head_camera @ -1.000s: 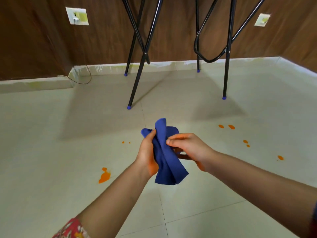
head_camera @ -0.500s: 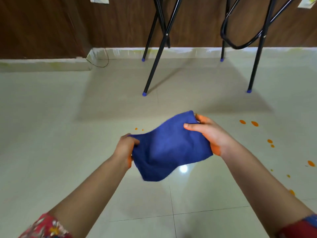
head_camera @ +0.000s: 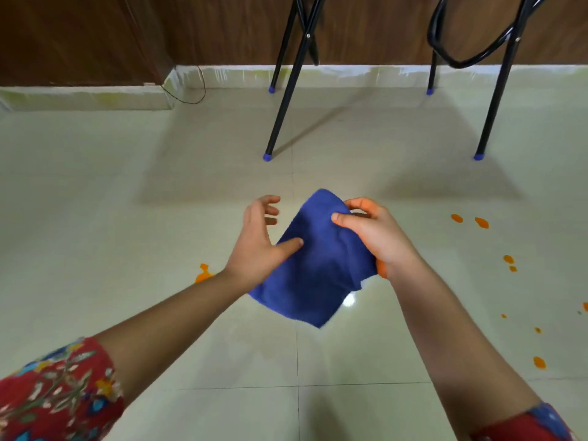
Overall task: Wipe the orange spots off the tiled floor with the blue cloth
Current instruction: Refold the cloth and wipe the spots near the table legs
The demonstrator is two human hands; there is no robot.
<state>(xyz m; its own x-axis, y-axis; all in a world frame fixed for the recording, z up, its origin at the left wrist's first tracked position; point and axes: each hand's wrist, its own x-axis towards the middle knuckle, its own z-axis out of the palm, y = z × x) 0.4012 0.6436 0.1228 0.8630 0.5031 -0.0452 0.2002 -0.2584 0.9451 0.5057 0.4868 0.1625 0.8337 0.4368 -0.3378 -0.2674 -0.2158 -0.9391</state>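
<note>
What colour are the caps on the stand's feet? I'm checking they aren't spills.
Blue caps, seen in the head view.

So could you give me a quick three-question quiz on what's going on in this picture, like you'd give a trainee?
1. True or false: the blue cloth is lying flat on the tiled floor.
2. Which hand grips the cloth's upper edge?
3. Most orange spots lie on which side? A) the person's left B) the person's right C) under the black legs

Key: 1. False, it is held up. 2. The right hand; the left hand is open, its thumb on the cloth. 3. B
</note>
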